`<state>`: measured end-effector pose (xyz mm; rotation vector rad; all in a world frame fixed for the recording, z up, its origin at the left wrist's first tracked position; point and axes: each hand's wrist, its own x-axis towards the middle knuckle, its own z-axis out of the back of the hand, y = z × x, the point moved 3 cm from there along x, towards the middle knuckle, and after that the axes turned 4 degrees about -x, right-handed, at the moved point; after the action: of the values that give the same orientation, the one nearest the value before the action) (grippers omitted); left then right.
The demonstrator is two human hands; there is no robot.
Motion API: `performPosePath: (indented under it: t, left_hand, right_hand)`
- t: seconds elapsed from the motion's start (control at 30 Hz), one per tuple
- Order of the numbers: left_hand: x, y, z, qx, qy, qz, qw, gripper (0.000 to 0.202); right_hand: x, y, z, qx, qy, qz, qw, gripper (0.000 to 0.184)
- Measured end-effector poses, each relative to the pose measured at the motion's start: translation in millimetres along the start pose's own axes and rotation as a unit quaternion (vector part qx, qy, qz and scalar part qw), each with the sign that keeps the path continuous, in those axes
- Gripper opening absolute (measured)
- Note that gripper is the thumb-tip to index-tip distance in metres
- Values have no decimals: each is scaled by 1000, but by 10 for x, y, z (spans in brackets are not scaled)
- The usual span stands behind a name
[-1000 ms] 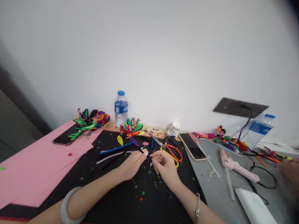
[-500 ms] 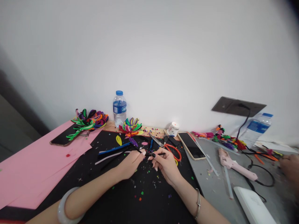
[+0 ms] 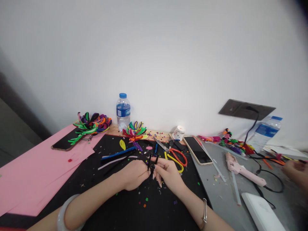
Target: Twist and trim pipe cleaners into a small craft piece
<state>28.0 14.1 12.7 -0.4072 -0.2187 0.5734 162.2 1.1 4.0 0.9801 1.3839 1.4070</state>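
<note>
"At the grip, what is entered?"

"Black strip (image 3: 149, 162), two ends upright; one piece or two, cannot tell. Left hand (image 3: 136, 175): thumb and fingers pinched closed on it. Right hand (image 3: 168, 173): thumb and forefinger closed on it, other fingers loosely curled."

"Left of the grip?"

"Blue strips (image 3: 117, 153), lilac strip (image 3: 113, 162), both near."

"Beyond?"

"Scissors (image 3: 171, 149), near, rightward; cup (image 3: 178, 133), farther; bottle (image 3: 123, 111), upright, farther, leftward."

"Right of the grip?"

"Phone (image 3: 197, 150), flat. Glue gun (image 3: 248, 174), pink, well apart."
</note>
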Motion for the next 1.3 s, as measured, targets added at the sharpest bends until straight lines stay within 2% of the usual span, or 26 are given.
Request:
performPosePath:
  t: [0.23, 0.5, 0.73, 0.9, 1.1, 1.2, 1.3]
  left_hand:
    - [12, -68, 24, 26, 35, -8, 999, 30]
    - [7, -78, -33, 101, 60, -21, 993, 32]
    - [6, -79, -44, 112, 41, -10, 993, 31]
    - [6, -90, -65, 127, 38, -8, 991, 27]
    - [1, -74, -95, 140, 31, 1, 990, 28]
    - [0, -56, -114, 121, 30, 8, 992, 28]
    - [12, -50, -82, 83, 6, 24, 996, 30]
  right_hand:
    - [-29, 8, -59, -9, 71, -10, 997, 34]
    - [-28, -77, -69, -10, 82, -20, 996, 28]
    - [-40, -53, -75, -30, 71, -20, 997, 24]
    - [-44, 2, -53, -43, 49, 2, 998, 14]
    - [-32, 16, 2, -68, -4, 15, 998, 15]
    - [-18, -10, 27, -72, -24, 28, 997, 17]
    - [2, -18, 74, -55, -62, 38, 996, 20]
